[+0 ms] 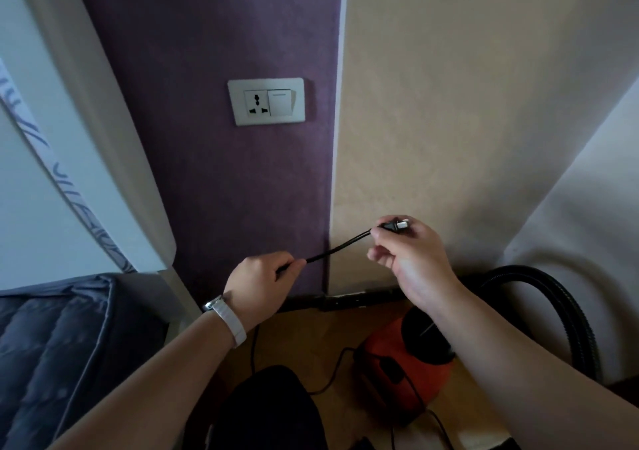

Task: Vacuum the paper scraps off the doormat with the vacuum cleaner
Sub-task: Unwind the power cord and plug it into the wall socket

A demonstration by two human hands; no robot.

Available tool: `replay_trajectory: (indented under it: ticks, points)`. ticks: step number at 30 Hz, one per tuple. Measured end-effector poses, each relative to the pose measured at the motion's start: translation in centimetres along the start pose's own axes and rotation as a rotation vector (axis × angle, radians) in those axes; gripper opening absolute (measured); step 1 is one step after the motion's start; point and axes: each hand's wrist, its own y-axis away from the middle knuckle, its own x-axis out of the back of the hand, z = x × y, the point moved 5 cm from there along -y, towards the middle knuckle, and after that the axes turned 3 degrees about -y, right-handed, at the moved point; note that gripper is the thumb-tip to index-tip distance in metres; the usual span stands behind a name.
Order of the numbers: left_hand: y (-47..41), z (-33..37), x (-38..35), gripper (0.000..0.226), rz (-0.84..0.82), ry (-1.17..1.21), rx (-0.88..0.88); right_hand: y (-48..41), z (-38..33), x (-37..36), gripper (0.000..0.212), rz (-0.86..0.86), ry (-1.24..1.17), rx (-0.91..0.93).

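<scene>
While the right hand (408, 259) pinches the black power plug (394, 225) between thumb and fingers, prongs pointing right, the left hand (266, 278) is closed around the black cord (337, 250) a short way down from the plug. Cord runs taut between both grips. Wall socket (265, 101) sits above and left of the plug, apart from it. Red vacuum cleaner (403, 370) stands on the floor below the right wrist, its black hose (560, 308) arching right. Doormat not in view.
</scene>
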Motion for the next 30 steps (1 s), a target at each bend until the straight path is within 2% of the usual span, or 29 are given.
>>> replay_trajectory:
  ticks: [2, 8, 9, 12, 13, 15, 18, 20, 22, 25, 28, 30]
  points:
    - [0.3, -0.1, 0.4, 0.045, 0.003, 0.034, 0.003, -0.7, 0.1, -2.2, 0.01, 0.0, -0.152, -0.027]
    - [0.9, -0.2, 1.4, 0.029, -0.061, 0.249, 0.08, -2.4, 0.0, -8.2, 0.017, -0.038, -0.183, -0.006]
    - [1.0, -0.4, 1.6, 0.028, -0.07, 0.295, 0.105, -2.7, -0.2, -8.8, 0.019, -0.056, -0.093, 0.041]
    - [1.3, -0.5, 1.8, 0.023, -0.152, 0.405, 0.152, -3.3, -1.3, -10.6, 0.027, -0.07, 0.424, 0.274]
    - [1.4, -0.5, 1.8, 0.021, -0.192, 0.435, 0.158, -3.6, -1.6, -11.2, 0.031, -0.056, 0.532, 0.317]
    - [1.5, -0.8, 2.0, 0.021, -0.245, 0.487, 0.185, -4.6, -1.6, -12.1, 0.039, -0.07, 0.525, 0.275]
    - [1.1, -1.6, 2.7, 0.026, -0.208, 0.545, 0.238, -5.3, -1.5, -14.0, 0.049, -0.153, 0.505, 0.249]
    - [0.8, -2.0, 3.3, 0.027, -0.186, 0.567, 0.256, -5.2, -2.0, -15.0, 0.039, -0.178, 0.605, 0.333]
    - [0.4, -2.4, 3.8, 0.026, -0.163, 0.619, 0.291, -5.5, -2.7, -15.6, 0.028, -0.124, 0.697, 0.426]
    - [0.3, -3.0, 4.1, 0.024, -0.128, 0.742, 0.377, -6.8, -3.3, -16.4, 0.017, -0.019, 0.655, 0.471]
    - [0.2, -3.7, 4.7, 0.02, -0.127, 0.675, 0.359, -7.0, -2.9, -17.8, 0.011, -0.007, 0.679, 0.482]
    - [-0.5, -4.7, 5.6, 0.018, -0.066, 0.572, 0.317, -7.0, -2.8, -18.6, 0.008, 0.011, 0.669, 0.491]
